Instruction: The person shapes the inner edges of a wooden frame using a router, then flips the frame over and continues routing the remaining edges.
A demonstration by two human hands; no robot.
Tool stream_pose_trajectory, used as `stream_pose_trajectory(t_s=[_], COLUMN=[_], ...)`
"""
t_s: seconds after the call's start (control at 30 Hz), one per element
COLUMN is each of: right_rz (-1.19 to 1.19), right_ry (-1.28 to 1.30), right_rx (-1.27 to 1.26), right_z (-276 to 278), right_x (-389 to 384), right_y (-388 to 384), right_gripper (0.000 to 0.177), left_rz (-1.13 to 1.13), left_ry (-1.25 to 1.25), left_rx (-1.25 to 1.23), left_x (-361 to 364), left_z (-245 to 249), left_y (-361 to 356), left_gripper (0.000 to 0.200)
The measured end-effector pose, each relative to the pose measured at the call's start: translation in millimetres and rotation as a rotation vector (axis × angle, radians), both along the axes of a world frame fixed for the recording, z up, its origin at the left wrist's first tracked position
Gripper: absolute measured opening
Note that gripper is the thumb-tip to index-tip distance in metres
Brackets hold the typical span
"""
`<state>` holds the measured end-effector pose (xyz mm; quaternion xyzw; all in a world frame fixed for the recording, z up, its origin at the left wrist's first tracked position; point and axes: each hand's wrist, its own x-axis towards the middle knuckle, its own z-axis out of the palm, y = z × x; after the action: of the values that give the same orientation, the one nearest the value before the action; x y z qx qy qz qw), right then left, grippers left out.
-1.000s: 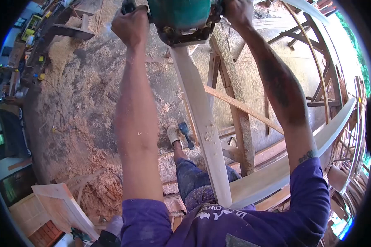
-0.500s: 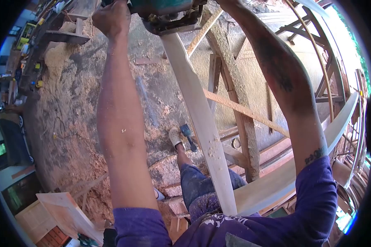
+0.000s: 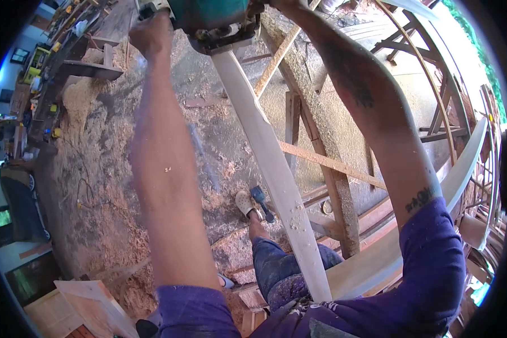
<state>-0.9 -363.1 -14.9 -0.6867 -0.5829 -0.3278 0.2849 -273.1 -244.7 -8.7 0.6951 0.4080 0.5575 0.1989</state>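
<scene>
A teal power tool sits at the top edge, on the far end of a long pale board. My left hand is closed on the tool's front handle at its left side. On the tool's right side is my right hand, mostly cut off by the frame edge, its fingers hidden. The board runs down toward my waist, with wood shavings on its lower part. Both of my arms are stretched forward.
A wooden trestle with slanting braces stands under and right of the board. A second, wider board lies at lower right. Shavings cover the floor. A dark teal tool lies beside my foot. A wooden panel is at lower left.
The tool has shifted slightly left and up in view. The board's lower end, my legs and the floor objects appear a little lower and to the right. My left hand remains on the tool.
</scene>
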Motion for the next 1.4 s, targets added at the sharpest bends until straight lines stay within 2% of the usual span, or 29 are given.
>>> stream_pose_trajectory(t_s=[0.03, 0.07, 0.1, 0.13, 0.2, 0.23, 0.33, 0.4, 0.53, 0.6, 0.63, 0.67, 0.77, 0.83, 0.97, 1.07, 1.13, 1.2, 1.33, 1.4], right_rz=[-0.070, -0.020, -0.099, -0.176, -0.131, -0.102, -0.104, -0.102, 0.021, 0.053, 0.076, 0.007, 0.066, 0.111, 0.112, 0.103, 0.092, 0.063, 0.137, 0.116], right_ry=[-0.014, -0.063, -0.042, -0.016, -0.075, -0.062, -0.032, -0.005, -0.042, -0.073, -0.041, 0.008, 0.075, 0.522, 0.603, 0.601, 0.612, 0.735, 0.611, 0.617], right_rx=[-0.091, -0.039, -0.139, -0.244, -0.133, -0.123, -0.205, -0.179, -0.018, -0.018, 0.005, -0.115, -0.101, 0.009, -0.004, 0.017, -0.031, -0.123, 0.020, -0.015], right_z=[0, -5, -7, -8, 1, 4, 0, 1, 3, -1, -5, -5, -12, -31, -28, -30, -25, -21, -23, -25], right_x=[1, 6, 4, 3, -13, -19, -12, -21, -34, -35, -36, -39, -45, -40, -55, -63, -68, -75, -88, -92], right_y=[0, 1, 3, 4, -20, -29, -33, -51, -88, -100, -103, -111, -129, -133, -160, -187, -207, -217, -243, -259], right_gripper=[0.011, 0.010, 0.009, 0.009, 0.008, 0.007, 0.008, 0.008, 0.009, 0.009, 0.009, 0.010, 0.013, 0.020, 0.028, 0.028, 0.028, 0.028, 0.027, 0.026], left_rz=[-0.002, 0.049, 0.100, 0.103, 0.107, 0.110, 0.198, 0.115, 0.120, 0.126, 0.126, 0.130, 0.101, 0.113, 0.156, 0.119, 0.115, 0.120, 0.083, 0.036], left_ry=[-0.010, -0.016, -0.019, -0.024, -0.106, -0.114, -0.051, -0.097, -0.118, -0.126, -0.095, -0.100, -0.128, -0.120, -0.123, -0.138, -0.124, -0.111, -0.149, -0.193], left_rx=[0.015, -0.098, -0.216, -0.205, -0.235, -0.231, -0.208, -0.193, -0.193, -0.169, -0.205, -0.190, -0.233, -0.237, -0.262, -0.215, -0.215, -0.206, -0.317, -0.407], left_x=[-1, -1, -2, -4, -7, -8, -10, -17, -23, -28, -31, -35, -44, -50, -62, -68, -70, -75, -89, -94], left_z=[-3, -4, 2, 7, 14, 18, 24, 19, 15, 14, 18, 20, 15, 14, 19, 17, 15, 15, 34, 30], left_y=[0, -4, -14, -25, -53, -64, -85, -104, -135, -149, -160, -169, -190, -204, -241, -264, -275, -286, -324, -340], left_gripper=[0.020, 0.021, 0.022, 0.022, 0.039, 0.039, 0.034, 0.028, 0.024, 0.019, 0.018, 0.018, 0.021, 0.021, 0.021, 0.021, 0.021, 0.020, 0.021, 0.021])
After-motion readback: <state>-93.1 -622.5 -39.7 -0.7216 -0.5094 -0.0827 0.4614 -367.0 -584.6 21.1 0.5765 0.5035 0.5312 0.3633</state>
